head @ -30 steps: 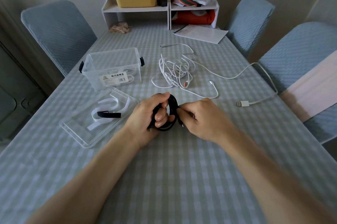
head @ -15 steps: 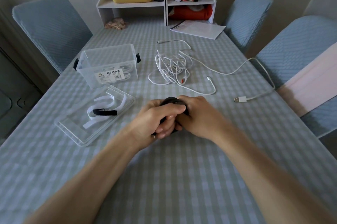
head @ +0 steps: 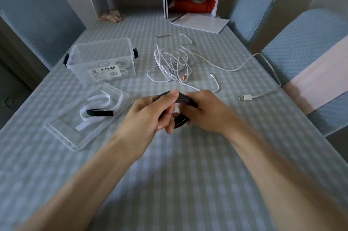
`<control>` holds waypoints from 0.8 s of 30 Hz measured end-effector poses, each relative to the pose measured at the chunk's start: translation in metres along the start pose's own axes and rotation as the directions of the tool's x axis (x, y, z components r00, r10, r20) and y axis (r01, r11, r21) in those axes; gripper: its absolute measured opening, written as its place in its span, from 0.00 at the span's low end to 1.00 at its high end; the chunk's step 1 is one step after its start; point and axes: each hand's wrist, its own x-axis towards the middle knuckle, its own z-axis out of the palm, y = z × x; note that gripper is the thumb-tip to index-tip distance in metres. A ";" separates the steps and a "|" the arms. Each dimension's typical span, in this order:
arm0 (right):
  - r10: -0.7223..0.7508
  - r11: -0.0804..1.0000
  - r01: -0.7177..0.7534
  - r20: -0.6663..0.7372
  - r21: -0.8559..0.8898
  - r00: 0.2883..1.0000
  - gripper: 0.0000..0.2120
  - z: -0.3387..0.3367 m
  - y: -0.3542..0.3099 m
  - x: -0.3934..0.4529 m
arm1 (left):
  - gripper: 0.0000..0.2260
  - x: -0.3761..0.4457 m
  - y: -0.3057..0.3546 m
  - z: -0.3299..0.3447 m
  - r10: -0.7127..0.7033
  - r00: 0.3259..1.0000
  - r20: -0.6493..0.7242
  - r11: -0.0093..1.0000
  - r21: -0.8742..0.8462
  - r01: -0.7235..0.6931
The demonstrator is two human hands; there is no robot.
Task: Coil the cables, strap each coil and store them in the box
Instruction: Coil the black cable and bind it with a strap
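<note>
Black coiled cable (head: 185,101) between hands

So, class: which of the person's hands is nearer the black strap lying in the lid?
Left. The left hand sits just right of the black strap; the right hand lies farther right, beyond the black cable coil.

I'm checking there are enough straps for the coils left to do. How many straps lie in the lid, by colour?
White straps: 2, as far as the overlap shows
Black straps: 1
Total: 3, all lying in the clear lid. Both hands grip the black cable coil.
</note>
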 end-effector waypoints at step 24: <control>0.201 0.939 -0.171 0.072 -0.298 0.977 0.14 -0.010 -0.011 -0.008 | 0.15 0.012 -0.005 -0.015 -0.273 0.962 0.009 0.961 -0.035 0.273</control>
